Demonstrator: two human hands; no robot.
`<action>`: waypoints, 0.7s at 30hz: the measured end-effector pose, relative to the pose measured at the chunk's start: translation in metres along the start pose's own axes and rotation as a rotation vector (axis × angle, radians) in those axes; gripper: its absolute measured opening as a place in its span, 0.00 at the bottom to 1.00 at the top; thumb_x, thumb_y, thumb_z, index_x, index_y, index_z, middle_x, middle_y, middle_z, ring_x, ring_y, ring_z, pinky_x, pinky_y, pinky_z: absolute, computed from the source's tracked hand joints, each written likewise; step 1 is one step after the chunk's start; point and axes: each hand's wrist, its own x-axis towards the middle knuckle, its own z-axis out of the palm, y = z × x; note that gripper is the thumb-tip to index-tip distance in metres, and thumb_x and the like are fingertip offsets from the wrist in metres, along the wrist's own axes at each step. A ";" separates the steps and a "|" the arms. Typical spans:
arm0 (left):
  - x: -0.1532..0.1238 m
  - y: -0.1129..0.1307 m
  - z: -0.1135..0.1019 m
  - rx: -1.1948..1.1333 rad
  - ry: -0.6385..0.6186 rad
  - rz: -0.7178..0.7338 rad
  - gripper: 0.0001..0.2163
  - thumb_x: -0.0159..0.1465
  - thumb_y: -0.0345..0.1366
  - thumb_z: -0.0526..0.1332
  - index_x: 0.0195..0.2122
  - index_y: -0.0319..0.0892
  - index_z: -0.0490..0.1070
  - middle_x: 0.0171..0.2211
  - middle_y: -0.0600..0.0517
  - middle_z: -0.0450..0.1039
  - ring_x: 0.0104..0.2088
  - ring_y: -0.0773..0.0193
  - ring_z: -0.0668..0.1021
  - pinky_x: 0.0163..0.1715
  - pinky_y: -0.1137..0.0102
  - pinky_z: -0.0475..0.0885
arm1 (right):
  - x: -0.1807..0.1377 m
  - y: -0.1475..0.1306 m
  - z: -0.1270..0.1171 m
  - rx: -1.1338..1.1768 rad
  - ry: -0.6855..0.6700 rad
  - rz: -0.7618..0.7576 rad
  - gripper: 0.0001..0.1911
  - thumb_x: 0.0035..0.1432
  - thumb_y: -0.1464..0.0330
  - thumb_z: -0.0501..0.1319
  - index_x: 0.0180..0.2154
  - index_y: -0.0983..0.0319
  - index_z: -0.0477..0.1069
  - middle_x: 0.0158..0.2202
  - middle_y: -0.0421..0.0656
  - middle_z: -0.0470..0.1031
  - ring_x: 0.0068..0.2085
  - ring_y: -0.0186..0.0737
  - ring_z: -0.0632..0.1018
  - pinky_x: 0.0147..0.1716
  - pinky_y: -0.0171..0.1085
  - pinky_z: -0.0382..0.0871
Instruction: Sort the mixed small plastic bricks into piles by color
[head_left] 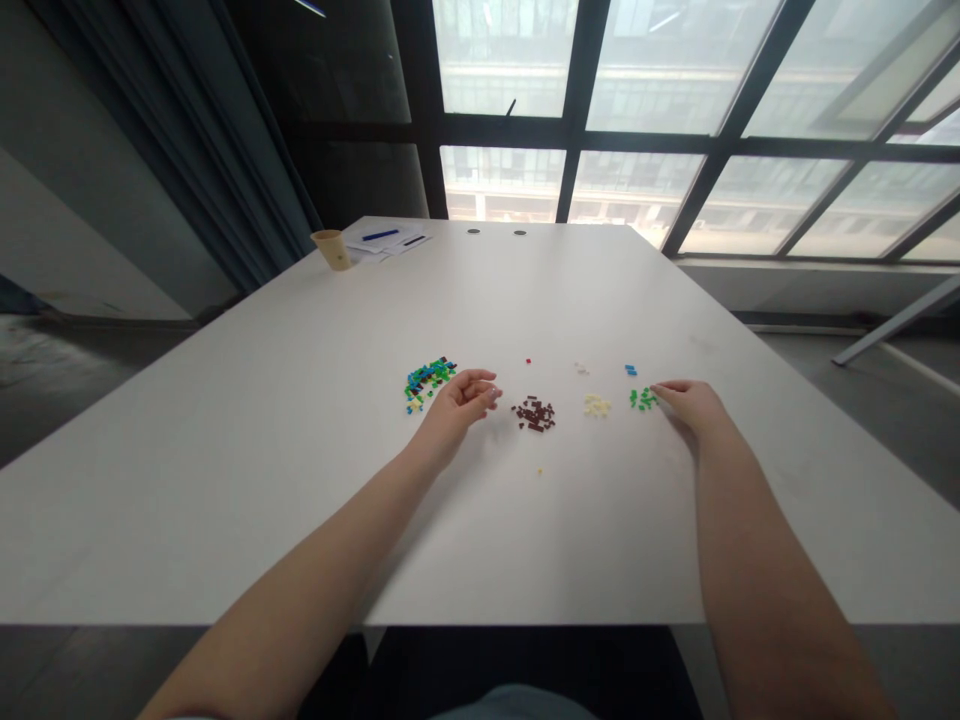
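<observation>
My right hand (690,400) reaches the right edge of a small pile of green toy bricks (643,399), its fingertips pinched on a green brick there. My left hand (466,398) hovers between a mixed pile of blue, green and dark bricks (429,379) and a pile of dark brown bricks (535,414). Its fingers are curled in toward the thumb; whatever they hold is too small to name. Pale yellow bricks (597,405) lie between the brown and green piles. Behind them are a few whitish bricks (582,368), blue bricks (631,370) and one red brick (529,361).
A single yellow piece (539,471) lies on the white table (480,300) nearer to me. At the far left stand a paper cup (332,250) and papers (375,248) with a blue pen (380,235). Two dark discs (496,232) sit by the far edge.
</observation>
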 end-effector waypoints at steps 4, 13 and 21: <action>0.003 0.006 -0.006 -0.039 0.083 0.002 0.15 0.46 0.39 0.66 0.35 0.43 0.68 0.29 0.56 0.70 0.27 0.73 0.71 0.27 0.77 0.63 | -0.001 -0.002 0.002 -0.052 0.003 -0.066 0.18 0.44 0.62 0.59 0.36 0.64 0.78 0.24 0.45 0.74 0.23 0.35 0.69 0.24 0.35 0.60; 0.003 0.007 -0.005 -0.009 0.102 0.008 0.14 0.47 0.39 0.65 0.35 0.43 0.68 0.30 0.55 0.71 0.27 0.72 0.71 0.27 0.77 0.64 | 0.000 0.000 0.007 -0.131 0.015 -0.166 0.17 0.47 0.65 0.56 0.36 0.63 0.78 0.20 0.43 0.71 0.21 0.34 0.66 0.23 0.34 0.57; 0.012 0.014 -0.021 0.017 0.165 0.053 0.15 0.45 0.39 0.65 0.35 0.43 0.68 0.29 0.55 0.71 0.27 0.72 0.71 0.26 0.76 0.64 | -0.005 -0.005 -0.002 -0.148 -0.078 -0.061 0.18 0.47 0.73 0.53 0.36 0.61 0.78 0.15 0.41 0.68 0.17 0.32 0.63 0.21 0.34 0.55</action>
